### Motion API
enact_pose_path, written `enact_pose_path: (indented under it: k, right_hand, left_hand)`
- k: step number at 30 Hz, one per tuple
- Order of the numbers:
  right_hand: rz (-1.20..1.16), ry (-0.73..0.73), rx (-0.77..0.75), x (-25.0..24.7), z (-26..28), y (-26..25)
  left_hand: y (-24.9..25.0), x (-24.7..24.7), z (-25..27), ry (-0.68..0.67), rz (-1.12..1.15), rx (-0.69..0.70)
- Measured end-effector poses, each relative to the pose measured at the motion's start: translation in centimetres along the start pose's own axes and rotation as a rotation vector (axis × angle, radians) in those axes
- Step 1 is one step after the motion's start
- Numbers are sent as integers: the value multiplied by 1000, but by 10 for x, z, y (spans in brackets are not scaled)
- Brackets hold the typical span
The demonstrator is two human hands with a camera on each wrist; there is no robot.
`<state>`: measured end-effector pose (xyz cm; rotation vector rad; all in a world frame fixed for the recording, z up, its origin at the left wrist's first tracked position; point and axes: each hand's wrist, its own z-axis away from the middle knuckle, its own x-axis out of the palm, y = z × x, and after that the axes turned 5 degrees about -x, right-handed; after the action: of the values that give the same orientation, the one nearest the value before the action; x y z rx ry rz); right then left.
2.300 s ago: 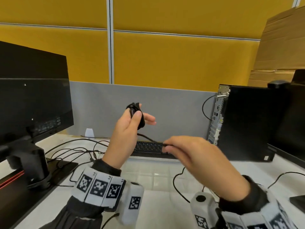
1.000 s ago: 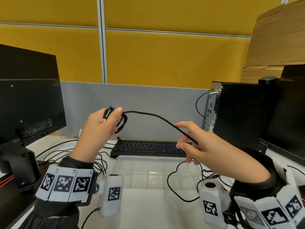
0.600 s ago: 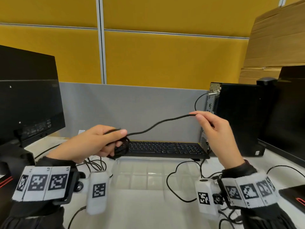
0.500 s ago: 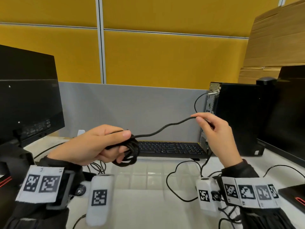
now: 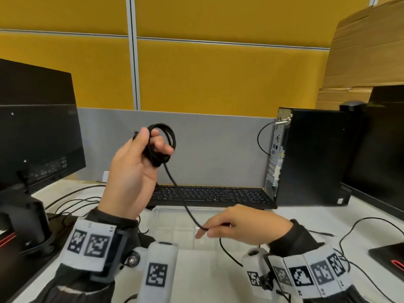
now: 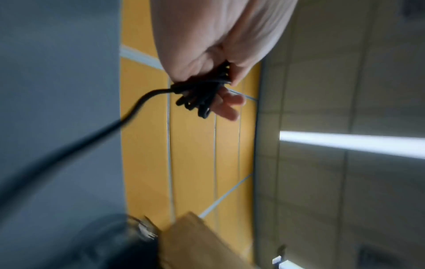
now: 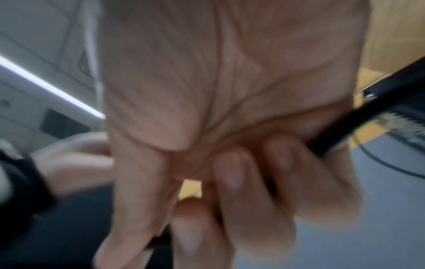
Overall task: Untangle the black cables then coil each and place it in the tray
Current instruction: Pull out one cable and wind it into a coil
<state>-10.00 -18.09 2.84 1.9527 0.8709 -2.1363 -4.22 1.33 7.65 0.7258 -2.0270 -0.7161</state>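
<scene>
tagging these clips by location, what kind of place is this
Most likely an office cubicle desk. A yellow and grey partition panel backs the white desk, which carries a black keyboard, a desktop computer tower and a monitor.

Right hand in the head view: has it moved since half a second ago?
Yes. The right hand, pinching the black cable, has dropped from level with the black computer tower to just above the clear plastic tray, in front of the black keyboard.

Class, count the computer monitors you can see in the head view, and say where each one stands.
2. One monitor stands at the left edge of the desk, seen from behind. The other monitor stands at the right edge, beyond the computer tower. More may lie outside the frame.
</scene>
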Motion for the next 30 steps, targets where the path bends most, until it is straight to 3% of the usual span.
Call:
enact_pose_path:
  k: [4,8,10,14,17,20,22,24,27,30]
  right_hand:
    - [-8,-53,-109,-6,10,-37]
    - [-42,22,-196,-16,24,-58]
    - [-37,177,-256,-24,31,-60]
    - [29,675,-262,-37,41,-47]
    - [-5,1032,-196,-42,40,-30]
    - [-14,1207,-114,-38,28,-15]
    - [19,1156,-51,-30,20,-6]
    - [29,976,-8,-24,12,-1]
    - [-68,664,-45,-18,6,-5]
    - [-103,415,-40,-14,5,-14]
  left_hand:
    - [-18,-5,-4,24,-279,100]
    - [-27,-7,-3,19,-524,99]
    - [-30,-9,-1,4,-694,105]
    - [-35,-5,5,-121,-1038,34]
    - [-29,8,13,-327,-906,-115]
    - [-24,24,26,-532,-612,-312]
    - [-21,30,31,-577,-399,-397]
    - [-17,34,32,-496,-163,-411]
    - [-17,31,25,-281,75,-292]
    - [-22,24,18,-148,56,-110]
